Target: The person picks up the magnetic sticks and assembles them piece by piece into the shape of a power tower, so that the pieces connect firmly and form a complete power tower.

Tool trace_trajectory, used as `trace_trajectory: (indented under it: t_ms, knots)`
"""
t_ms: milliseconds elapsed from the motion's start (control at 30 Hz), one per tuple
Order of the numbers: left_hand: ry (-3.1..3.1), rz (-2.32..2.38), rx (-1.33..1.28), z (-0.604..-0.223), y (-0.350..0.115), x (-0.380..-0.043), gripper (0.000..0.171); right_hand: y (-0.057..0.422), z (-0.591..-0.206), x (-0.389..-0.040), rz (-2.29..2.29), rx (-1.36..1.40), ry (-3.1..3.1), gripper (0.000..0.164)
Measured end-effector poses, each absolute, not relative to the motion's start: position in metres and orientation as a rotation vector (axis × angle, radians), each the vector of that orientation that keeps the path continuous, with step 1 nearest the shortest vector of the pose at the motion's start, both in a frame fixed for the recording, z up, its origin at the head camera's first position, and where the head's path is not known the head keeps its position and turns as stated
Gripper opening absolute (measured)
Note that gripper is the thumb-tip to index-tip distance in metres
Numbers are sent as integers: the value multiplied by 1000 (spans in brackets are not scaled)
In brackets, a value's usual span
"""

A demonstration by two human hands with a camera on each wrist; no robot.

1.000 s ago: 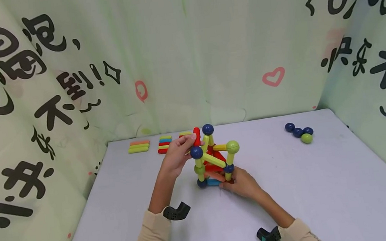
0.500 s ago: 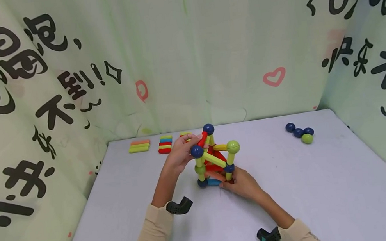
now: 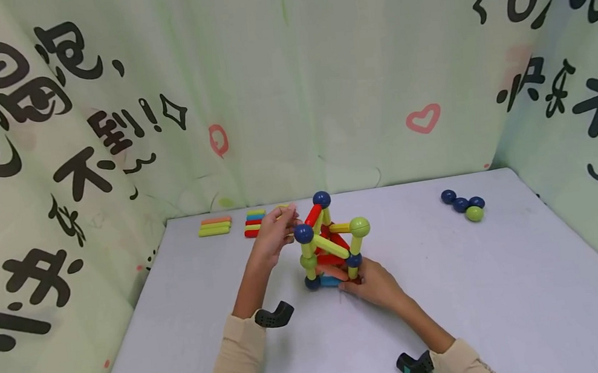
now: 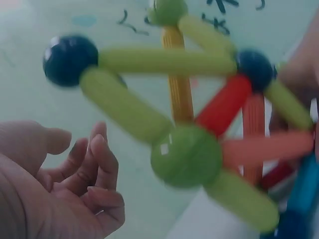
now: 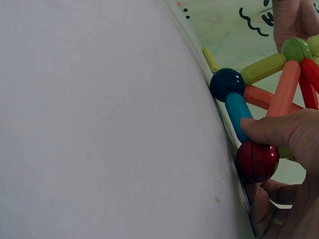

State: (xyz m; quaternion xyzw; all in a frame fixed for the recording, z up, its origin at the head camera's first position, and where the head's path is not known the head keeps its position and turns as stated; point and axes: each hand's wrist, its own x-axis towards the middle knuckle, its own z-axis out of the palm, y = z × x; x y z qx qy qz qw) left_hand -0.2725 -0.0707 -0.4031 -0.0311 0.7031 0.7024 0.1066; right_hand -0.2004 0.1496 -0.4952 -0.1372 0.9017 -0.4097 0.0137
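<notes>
A magnetic stick-and-ball structure (image 3: 331, 247) stands near the middle of the table, with blue and green balls joined by yellow-green, red, orange and blue rods. Its red rod (image 3: 313, 215) slants between the two upper blue balls. My left hand (image 3: 274, 235) is just left of the structure, holding nothing. In the left wrist view its fingers (image 4: 105, 162) are loosely bent, apart from the rods. My right hand (image 3: 377, 284) grips the structure low on its right side. In the right wrist view the thumb lies by the blue rod (image 5: 237, 114) and the dark red ball (image 5: 257, 162).
Loose rods (image 3: 215, 226) lie at the back left, with another coloured row of rods (image 3: 256, 223) beside them, partly behind the left hand. Several loose balls (image 3: 461, 205) sit at the back right. A printed curtain (image 3: 354, 83) surrounds the white table (image 3: 479, 289).
My left hand tilted the red rod onto the top between the two blue balls, then let go and drew back to the left. The right hand has kept its grip.
</notes>
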Motion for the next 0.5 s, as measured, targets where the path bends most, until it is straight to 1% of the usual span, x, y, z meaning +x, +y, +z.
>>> trace_trajectory:
  t_ms: [100, 233, 367, 500]
  knots:
    - [2230, 1980, -128, -416, -80, -284, 24, 148, -495, -202, -1286, -428, 2798, 33]
    - [2546, 1715, -118, -447, -92, -303, 17, 148, -495, -203, -1290, -438, 2802, 36]
    - [2810, 1358, -102, -473, -96, -315, 21, 150, -498, -202, -1268, -417, 2816, 40]
    - [2927, 1166, -72, -485, -94, -319, 26, 150, -500, -203, -1259, -403, 2823, 42]
